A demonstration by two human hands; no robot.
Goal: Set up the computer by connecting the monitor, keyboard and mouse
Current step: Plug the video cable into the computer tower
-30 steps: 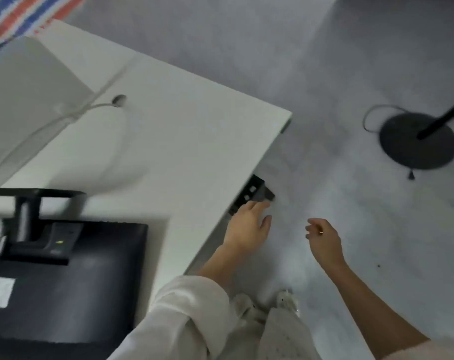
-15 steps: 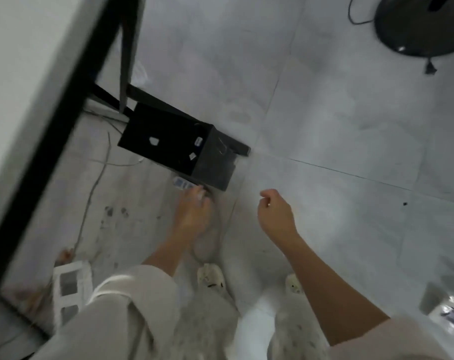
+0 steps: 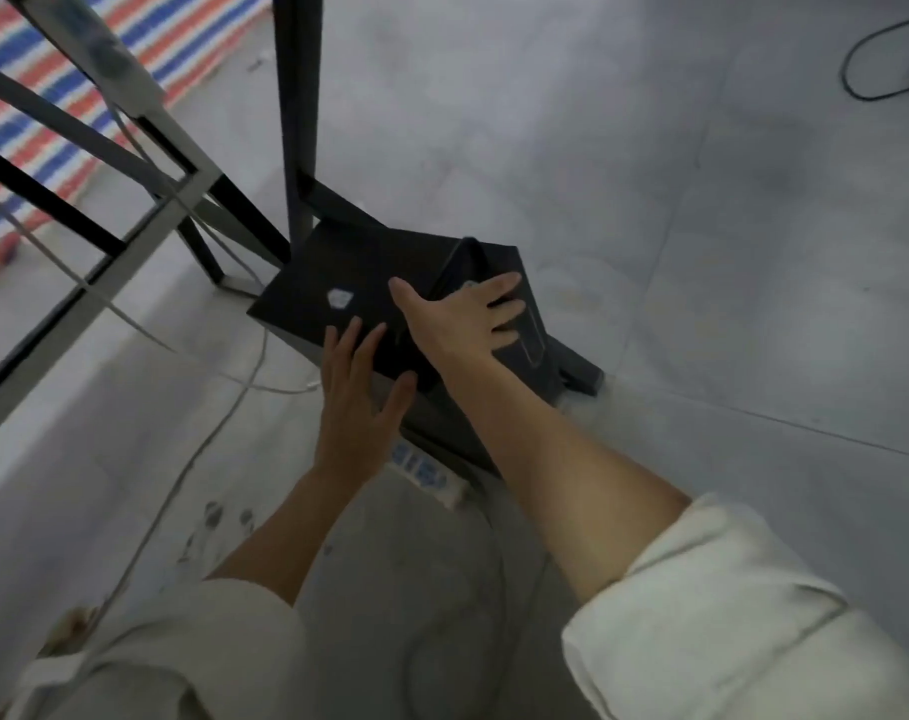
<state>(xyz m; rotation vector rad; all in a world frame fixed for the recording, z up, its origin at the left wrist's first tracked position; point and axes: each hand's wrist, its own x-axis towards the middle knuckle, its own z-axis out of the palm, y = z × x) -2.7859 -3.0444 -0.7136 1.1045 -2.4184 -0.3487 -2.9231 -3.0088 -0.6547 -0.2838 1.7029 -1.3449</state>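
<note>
Hands first, in the head view, the only view there is: both are on the black case (image 3: 338,298) that sits on the grey floor (image 3: 702,252) beside the desk leg (image 3: 296,116). The left hand (image 3: 356,402) lies flat against the case's near edge, fingers straight and spread, gripping nothing. The right hand (image 3: 460,317) reaches over the top, fingers spread across the far right face and thumb on the upper panel; it seems to cup the corner rather than clamp it, though blur makes that hard to settle. The case looks tilted, its right end against the desk's foot bar (image 3: 579,374).

A white power strip (image 3: 426,475) lies on the floor just beside the case, near the left wrist. A pale cable (image 3: 198,444) trails across the floor to the left, and thin white leads hang from the desk frame (image 3: 78,142). No monitor, keyboard or mouse shows here.

My reading: this step is getting at the computer itself, turning or shifting the case so its ports face the person. No plug is in either hand, so no connection is under way. The next move calls for a firm two-handed hold, a turn that keeps clear of the leg and the strip, and then picking a cable end.
</note>
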